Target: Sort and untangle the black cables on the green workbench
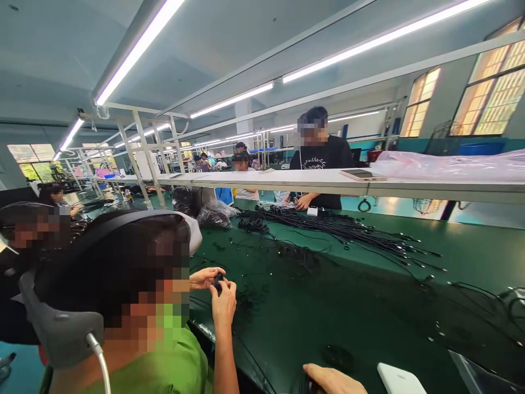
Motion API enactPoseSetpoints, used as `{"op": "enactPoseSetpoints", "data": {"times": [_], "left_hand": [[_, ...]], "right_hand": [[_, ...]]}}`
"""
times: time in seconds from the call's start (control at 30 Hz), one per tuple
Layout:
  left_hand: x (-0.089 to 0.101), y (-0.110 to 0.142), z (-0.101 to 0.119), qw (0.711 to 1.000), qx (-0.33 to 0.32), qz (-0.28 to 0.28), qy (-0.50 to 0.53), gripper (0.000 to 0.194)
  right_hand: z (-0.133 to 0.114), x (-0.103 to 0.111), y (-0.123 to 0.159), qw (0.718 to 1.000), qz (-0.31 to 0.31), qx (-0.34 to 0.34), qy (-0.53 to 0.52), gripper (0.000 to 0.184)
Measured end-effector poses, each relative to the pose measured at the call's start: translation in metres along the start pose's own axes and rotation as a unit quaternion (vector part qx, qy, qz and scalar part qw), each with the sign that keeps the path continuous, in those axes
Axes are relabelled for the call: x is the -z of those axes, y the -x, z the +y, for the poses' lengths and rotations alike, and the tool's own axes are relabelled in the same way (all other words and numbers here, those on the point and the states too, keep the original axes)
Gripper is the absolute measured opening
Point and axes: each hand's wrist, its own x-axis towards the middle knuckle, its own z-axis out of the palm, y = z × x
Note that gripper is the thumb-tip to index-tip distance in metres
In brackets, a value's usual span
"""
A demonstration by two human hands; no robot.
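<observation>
**A hand [334,380] at the lower edge, its grip cut off**
Cannot tell whether it is clamped; a white plastic case [400,380] lies beside it on the green mat [369,312], black cables [328,227] beyond.

Fluorescent tubes [233,100] above a white shelf [287,180], a tablet [363,174] and pink plastic sheeting [443,167] lying on it, amber factory windows [492,93] beyond, a co-worker in a black T-shirt [322,164] standing behind.
</observation>
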Motion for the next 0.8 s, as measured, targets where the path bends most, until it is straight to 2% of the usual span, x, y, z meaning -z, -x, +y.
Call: {"op": "enactPoseSetpoints", "data": {"times": [0.03, 0.17, 0.23, 0.3, 0.43, 0.6, 0.7, 0.8], "left_hand": [[0.013, -0.003, 0.008, 1.0, -0.002, -0.003, -0.003, 0.033], [0.063, -0.017, 0.037, 0.999, 0.005, -0.027, -0.022, 0.032], [0.081, -0.024, 0.042, 0.998, 0.01, -0.044, -0.034, 0.034], [0.093, -0.029, 0.038, 0.997, 0.01, -0.064, -0.041, 0.037], [0.098, -0.035, 0.021, 0.994, -0.011, -0.094, -0.049, 0.041], [0.093, -0.035, 0.013, 0.991, -0.065, -0.095, -0.065, 0.042], [0.09, -0.03, 0.019, 0.989, -0.09, -0.087, -0.081, 0.031], [0.082, -0.02, 0.02, 0.987, -0.106, -0.057, -0.103, 0.02]], "right_hand": [[-0.005, -0.025, -0.015, 0.999, 0.013, -0.032, -0.009, 0.021], [-0.025, -0.124, -0.079, 0.995, 0.014, -0.094, -0.033, 0.022], [-0.028, -0.157, -0.095, 0.99, 0.026, -0.137, -0.038, 0.018], [-0.027, -0.173, -0.097, 0.984, 0.037, -0.168, -0.038, 0.014], [-0.022, -0.176, -0.087, 0.982, 0.037, -0.182, -0.035, 0.017], [-0.03, -0.166, -0.087, 0.989, 0.002, -0.146, -0.03, 0.022], [-0.023, -0.134, -0.07, 0.994, -0.031, -0.106, -0.019, 0.02], [0.006, -0.078, -0.03, 0.996, -0.055, -0.075, -0.001, 0.02]]}}
